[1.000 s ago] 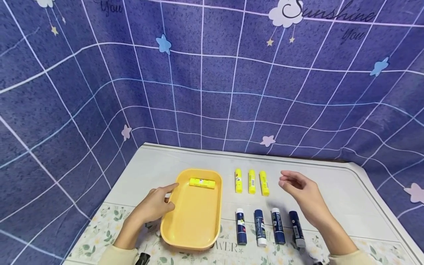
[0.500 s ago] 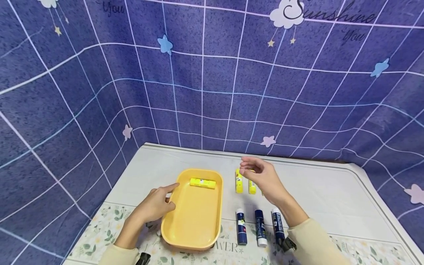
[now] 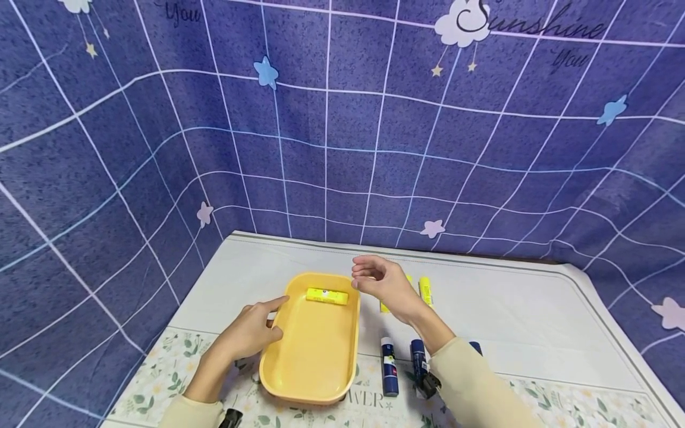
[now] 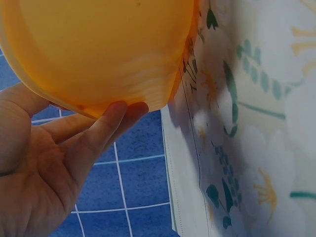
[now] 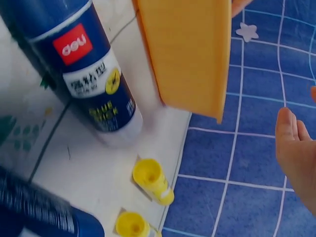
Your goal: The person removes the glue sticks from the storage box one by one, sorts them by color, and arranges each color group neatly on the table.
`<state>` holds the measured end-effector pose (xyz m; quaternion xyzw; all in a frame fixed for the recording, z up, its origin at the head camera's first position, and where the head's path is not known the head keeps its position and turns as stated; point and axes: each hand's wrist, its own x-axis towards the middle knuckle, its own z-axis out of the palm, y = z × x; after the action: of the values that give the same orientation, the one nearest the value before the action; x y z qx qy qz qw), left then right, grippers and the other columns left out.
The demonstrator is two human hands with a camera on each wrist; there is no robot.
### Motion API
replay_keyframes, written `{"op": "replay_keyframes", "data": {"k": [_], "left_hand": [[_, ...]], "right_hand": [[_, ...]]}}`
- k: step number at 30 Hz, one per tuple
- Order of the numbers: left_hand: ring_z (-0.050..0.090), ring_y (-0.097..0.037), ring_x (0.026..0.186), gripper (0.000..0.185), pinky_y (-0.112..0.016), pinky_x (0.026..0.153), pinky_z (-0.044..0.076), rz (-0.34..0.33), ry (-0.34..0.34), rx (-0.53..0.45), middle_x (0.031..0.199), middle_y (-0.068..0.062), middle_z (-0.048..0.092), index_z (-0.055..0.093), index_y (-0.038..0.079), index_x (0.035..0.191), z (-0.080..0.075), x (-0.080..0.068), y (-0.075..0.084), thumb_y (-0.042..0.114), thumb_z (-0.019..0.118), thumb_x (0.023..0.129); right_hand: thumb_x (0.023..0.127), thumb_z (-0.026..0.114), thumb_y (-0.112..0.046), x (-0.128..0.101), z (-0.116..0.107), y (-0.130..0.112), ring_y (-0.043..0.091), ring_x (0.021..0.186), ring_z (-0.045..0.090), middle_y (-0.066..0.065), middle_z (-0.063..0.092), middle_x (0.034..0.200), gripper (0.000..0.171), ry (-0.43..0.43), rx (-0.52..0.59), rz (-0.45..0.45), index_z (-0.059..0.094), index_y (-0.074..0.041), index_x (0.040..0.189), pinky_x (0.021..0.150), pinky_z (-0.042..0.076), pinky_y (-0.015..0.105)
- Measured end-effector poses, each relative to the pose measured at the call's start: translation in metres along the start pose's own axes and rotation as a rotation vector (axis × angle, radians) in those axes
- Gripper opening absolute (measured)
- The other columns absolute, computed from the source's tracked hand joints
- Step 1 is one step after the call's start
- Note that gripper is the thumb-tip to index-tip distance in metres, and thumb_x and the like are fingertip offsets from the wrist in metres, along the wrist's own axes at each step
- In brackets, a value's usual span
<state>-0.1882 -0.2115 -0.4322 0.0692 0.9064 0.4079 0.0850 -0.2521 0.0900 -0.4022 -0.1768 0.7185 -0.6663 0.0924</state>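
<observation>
My left hand (image 3: 247, 333) holds the left rim of a yellow tray (image 3: 316, 362), its index finger and thumb over the edge. From the left wrist view, other fingers (image 4: 98, 131) press the tray's outer wall from outside. One yellow glue stick (image 3: 327, 296) lies across the tray's far end. Loosely curved, with nothing visible in it, my right hand (image 3: 389, 290) hovers by the tray's far right corner. Behind it stay more yellow glue sticks, one (image 3: 425, 290) mostly visible, the others partly covered. A navy glue stick (image 3: 389, 367) with a white end lies right of the tray.
Further navy glue sticks line up to the right, one (image 3: 418, 353) partly covered by the right forearm and another (image 3: 475, 347) showing only its tip. The white table (image 3: 535, 321) has a floral front strip. A blue checked curtain (image 3: 342, 148) hangs behind and at the sides.
My right hand has travelled left, from right of the yellow glue sticks, over them, to the tray's corner. My left hand and the tray have stayed in place.
</observation>
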Motion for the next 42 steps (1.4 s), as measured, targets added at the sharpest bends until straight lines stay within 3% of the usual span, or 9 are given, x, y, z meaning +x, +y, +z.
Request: {"op": "replay_keyframes", "data": {"k": [4,8,15,19,26,31,33,40,42], "left_hand": [[0.072,-0.016,0.08,0.075,-0.024,0.042,0.043,0.002,-0.002,-0.011,0.134,-0.033,0.064,0.044,0.0,0.155,0.0,0.0,0.0,-0.005,0.06,0.082],[0.072,-0.017,0.079,0.075,-0.024,0.042,0.043,-0.002,-0.007,-0.017,0.135,-0.034,0.063,0.044,0.0,0.155,0.0,-0.001,0.0,-0.005,0.059,0.082],[0.071,-0.018,0.074,0.074,-0.024,0.042,0.043,-0.001,-0.009,-0.012,0.135,-0.034,0.064,0.044,-0.001,0.155,-0.001,-0.001,0.0,-0.005,0.06,0.083],[0.071,-0.016,0.077,0.074,-0.024,0.042,0.044,-0.004,-0.005,-0.002,0.136,-0.033,0.063,0.044,-0.001,0.155,-0.001,-0.001,0.0,-0.005,0.06,0.082],[0.047,-0.011,0.048,0.074,-0.021,0.041,0.039,-0.002,0.0,0.005,0.119,-0.027,0.073,0.045,0.0,0.154,-0.001,-0.001,0.001,-0.004,0.06,0.082],[0.069,-0.015,0.068,0.073,-0.024,0.041,0.044,0.003,-0.001,-0.016,0.131,-0.033,0.066,0.045,-0.003,0.153,-0.001,-0.002,0.002,-0.006,0.059,0.082],[0.07,-0.017,0.071,0.073,-0.024,0.042,0.044,0.0,0.002,-0.014,0.132,-0.033,0.065,0.045,-0.002,0.153,-0.001,-0.002,0.003,-0.006,0.059,0.081],[0.043,-0.012,0.048,0.074,-0.02,0.04,0.037,0.004,0.007,0.006,0.122,-0.029,0.072,0.046,-0.001,0.154,-0.001,-0.003,0.004,-0.005,0.06,0.081],[0.048,-0.011,0.05,0.074,-0.021,0.04,0.038,0.006,0.008,0.009,0.122,-0.029,0.072,0.046,-0.001,0.153,0.0,-0.003,0.004,-0.005,0.06,0.081]], "right_hand": [[0.089,0.071,0.003,0.006,0.011,0.006,0.039,0.122,0.061,0.025,0.062,0.129,0.052,-0.033,0.004,-0.012,0.058,0.003,0.139,0.095,0.057,0.021],[0.088,0.071,0.003,0.011,0.023,0.013,0.029,0.115,0.066,0.031,0.06,0.131,0.051,-0.068,-0.042,-0.029,0.058,0.004,0.138,0.095,0.057,0.021],[0.086,0.072,0.004,0.021,0.043,0.024,0.042,0.117,0.064,0.028,0.064,0.125,0.049,-0.087,-0.13,-0.021,0.06,0.007,0.134,0.093,0.057,0.02],[0.088,0.073,0.001,0.027,0.05,0.028,0.04,0.114,0.067,0.028,0.066,0.122,0.046,-0.088,-0.211,-0.021,0.062,0.006,0.131,0.091,0.057,0.02],[0.087,0.075,-0.001,0.035,0.054,0.033,0.031,0.107,0.07,0.027,0.069,0.119,0.044,-0.057,-0.316,-0.023,0.064,0.007,0.129,0.089,0.057,0.021],[0.085,0.075,0.0,0.038,0.054,0.036,0.031,0.105,0.07,0.027,0.069,0.118,0.045,-0.049,-0.361,-0.028,0.063,0.008,0.129,0.089,0.058,0.022],[0.085,0.076,0.0,0.038,0.054,0.037,0.03,0.105,0.07,0.026,0.069,0.118,0.045,-0.048,-0.386,-0.032,0.064,0.007,0.128,0.091,0.058,0.026],[0.085,0.076,0.001,0.044,0.058,0.04,0.029,0.107,0.07,0.02,0.07,0.115,0.043,-0.049,-0.595,-0.109,0.065,0.006,0.126,0.096,0.058,0.037],[0.084,0.075,0.001,0.045,0.059,0.04,0.028,0.106,0.07,0.019,0.07,0.114,0.043,-0.056,-0.655,-0.124,0.066,0.006,0.126,0.095,0.058,0.037]]}}
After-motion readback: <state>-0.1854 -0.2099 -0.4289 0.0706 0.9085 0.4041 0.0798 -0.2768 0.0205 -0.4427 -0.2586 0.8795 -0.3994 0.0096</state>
